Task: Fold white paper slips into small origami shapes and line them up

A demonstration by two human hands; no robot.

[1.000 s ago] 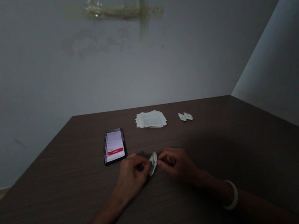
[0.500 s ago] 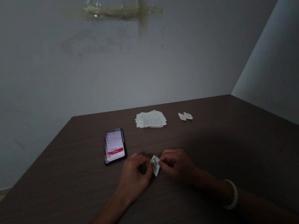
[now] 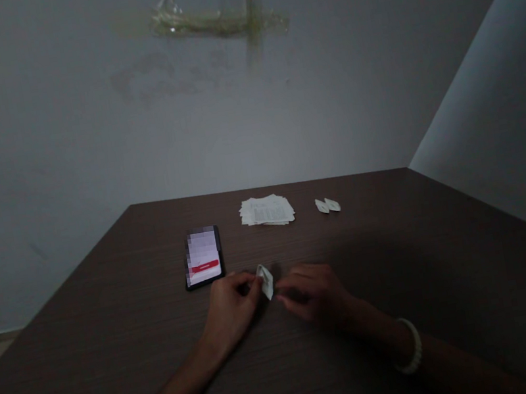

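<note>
Left hand (image 3: 230, 305) pinching small folded paper (image 3: 267, 284) at its fingertips' 3 o'clock. Right hand (image 3: 314, 294) just beside paper, thumb and fingers narrowly parted. From that paper: smartphone (image 3: 204, 249) at 10, printed paper stack (image 3: 268, 211) at 12, two folded pieces (image 3: 333, 205) near 1, all on wood-grain table (image 3: 121, 279).

Lane between paper stack (image 3: 267, 212) and two folded papers (image 3: 322, 206); phone (image 3: 204, 251) obstructs left hand (image 3: 230, 303) forward-left.

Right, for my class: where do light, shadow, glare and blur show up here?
Head view: dim overall, with the phone screen standing out bright; head view: a soft shadow darkens the table beside the right hand, which looks slightly blurred; head view: small glints on the wall tape.
</note>
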